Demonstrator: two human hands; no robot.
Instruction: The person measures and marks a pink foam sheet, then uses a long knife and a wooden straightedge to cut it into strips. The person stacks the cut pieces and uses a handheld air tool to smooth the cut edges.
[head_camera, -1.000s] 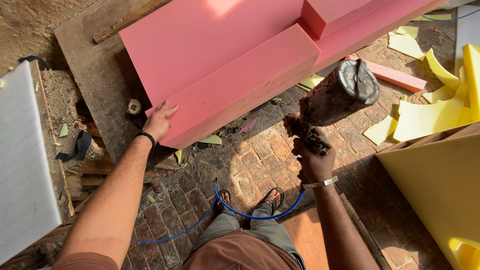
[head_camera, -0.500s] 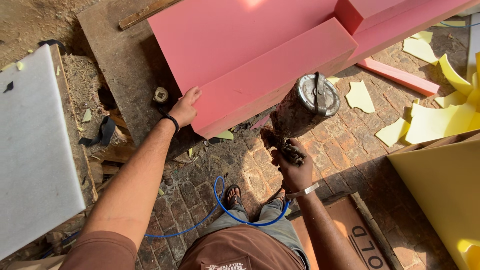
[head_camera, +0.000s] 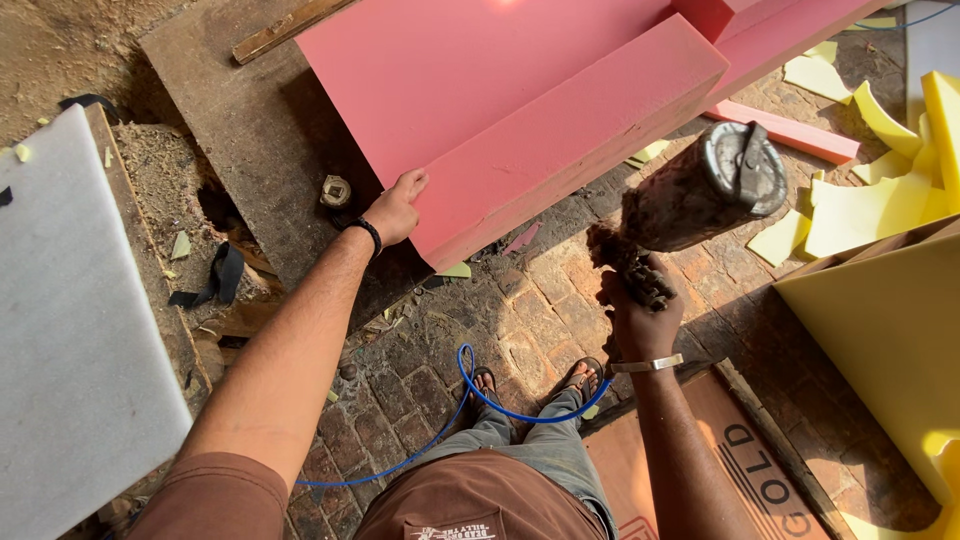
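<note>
- The pink foam block is a thick slab with clean-cut square edges, sunlit on top, its long side face in shade; it lies on a dark wooden board above the brick floor
- The left hand rests flat against the block's near corner, fingers spread on the foam, not closed around anything
- The right hand has its grip clamped on a grimy spray gun with a round metal cup, held just beside the block's front edge
- A blue hose loops over the bricks by the sandalled feet
- Yellow foam offcuts lie to the right, a white sheet to the left
</note>
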